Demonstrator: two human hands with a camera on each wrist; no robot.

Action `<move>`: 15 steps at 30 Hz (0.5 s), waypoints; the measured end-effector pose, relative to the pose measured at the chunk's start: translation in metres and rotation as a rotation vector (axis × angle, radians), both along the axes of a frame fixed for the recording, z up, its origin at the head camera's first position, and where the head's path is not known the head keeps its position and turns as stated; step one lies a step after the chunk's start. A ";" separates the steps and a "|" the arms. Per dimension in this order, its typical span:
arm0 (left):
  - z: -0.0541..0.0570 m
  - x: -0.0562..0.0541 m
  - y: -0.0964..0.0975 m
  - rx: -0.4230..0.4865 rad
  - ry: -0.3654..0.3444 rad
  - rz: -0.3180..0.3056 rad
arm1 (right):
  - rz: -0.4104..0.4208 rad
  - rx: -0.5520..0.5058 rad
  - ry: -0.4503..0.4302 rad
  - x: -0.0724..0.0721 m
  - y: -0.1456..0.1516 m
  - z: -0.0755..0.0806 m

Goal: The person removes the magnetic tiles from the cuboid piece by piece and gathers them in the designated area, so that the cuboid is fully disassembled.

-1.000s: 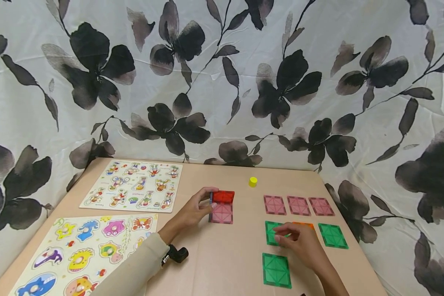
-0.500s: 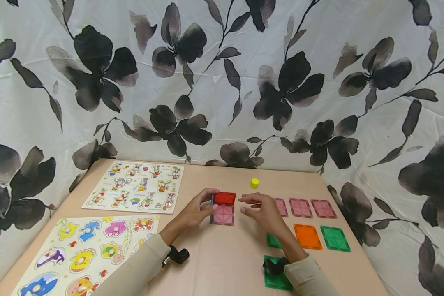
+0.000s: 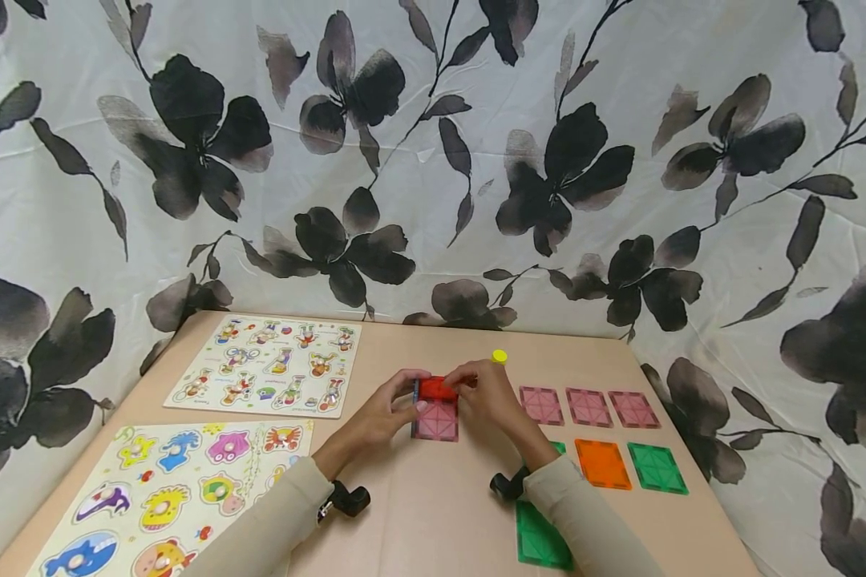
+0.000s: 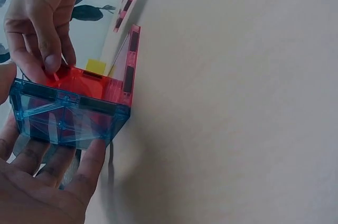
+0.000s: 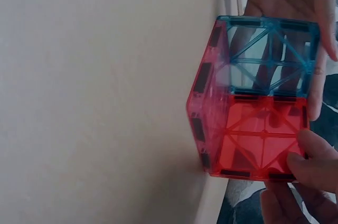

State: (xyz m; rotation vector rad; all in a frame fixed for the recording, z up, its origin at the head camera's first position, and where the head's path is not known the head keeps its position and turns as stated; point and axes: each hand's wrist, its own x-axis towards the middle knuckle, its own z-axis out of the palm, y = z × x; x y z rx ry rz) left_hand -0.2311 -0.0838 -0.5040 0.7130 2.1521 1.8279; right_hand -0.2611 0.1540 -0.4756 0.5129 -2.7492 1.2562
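Observation:
A pink magnetic tile point(image 3: 436, 421) lies on the table, with a blue magnetic tile point(image 5: 269, 57) upright along its left edge and a red magnetic tile point(image 5: 264, 139) upright along its back edge. Together they form an open corner. My left hand point(image 3: 371, 417) holds the blue tile from outside, fingers spread behind its clear face in the left wrist view. With thumb and fingers, my right hand point(image 3: 487, 393) pinches the red tile near its free edge, covering part of it in the head view.
Three pink tiles point(image 3: 590, 408) lie in a row at right. Nearer are an orange tile point(image 3: 602, 464), a green tile point(image 3: 658, 468) and another green tile point(image 3: 541, 535), partly under the right sleeve. A yellow cylinder point(image 3: 499, 357) stands behind. Two picture puzzle boards point(image 3: 263, 365) lie at left.
My right hand has moved left and away from me, from over the green tiles to the red tile, which it now pinches. The left hand keeps its hold on the blue tile.

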 end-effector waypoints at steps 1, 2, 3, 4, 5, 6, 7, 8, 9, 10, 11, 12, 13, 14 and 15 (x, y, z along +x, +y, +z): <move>-0.001 0.000 0.000 0.003 0.002 -0.002 | -0.011 0.000 0.003 -0.002 -0.001 0.000; -0.001 0.000 0.000 0.001 0.004 -0.004 | -0.021 -0.002 0.006 -0.003 -0.001 -0.001; -0.001 0.000 0.000 0.000 0.005 -0.006 | -0.030 -0.005 0.015 -0.004 -0.001 -0.002; -0.002 0.000 0.000 -0.001 0.006 -0.007 | -0.040 -0.014 0.020 -0.006 0.000 -0.003; -0.002 0.000 0.001 -0.001 0.005 -0.009 | -0.052 -0.027 0.020 -0.008 0.000 -0.004; -0.002 0.000 0.001 0.000 0.005 -0.011 | -0.062 -0.042 0.017 -0.010 0.001 -0.004; -0.003 0.000 0.001 0.000 0.006 -0.010 | -0.079 -0.055 0.006 -0.011 0.002 -0.005; -0.003 0.000 0.000 -0.005 0.004 -0.010 | -0.092 -0.071 -0.003 -0.012 0.003 -0.006; -0.003 0.000 0.000 -0.004 0.001 -0.010 | -0.107 -0.090 -0.015 -0.013 0.003 -0.006; -0.003 0.001 0.001 -0.005 -0.001 -0.010 | -0.126 -0.109 -0.034 -0.014 0.004 -0.006; -0.003 0.001 0.001 -0.009 -0.003 -0.009 | -0.142 -0.126 -0.050 -0.014 0.005 -0.006; -0.003 0.001 0.001 -0.014 -0.005 -0.005 | -0.157 -0.142 -0.064 -0.014 0.006 -0.006; -0.002 0.001 0.001 -0.020 -0.008 -0.001 | -0.174 -0.159 -0.076 -0.015 0.008 -0.006; -0.002 0.001 0.001 -0.026 -0.011 0.002 | -0.189 -0.176 -0.083 -0.015 0.009 -0.006; -0.002 0.001 0.001 -0.032 -0.013 0.007 | -0.203 -0.197 -0.092 -0.015 0.010 -0.005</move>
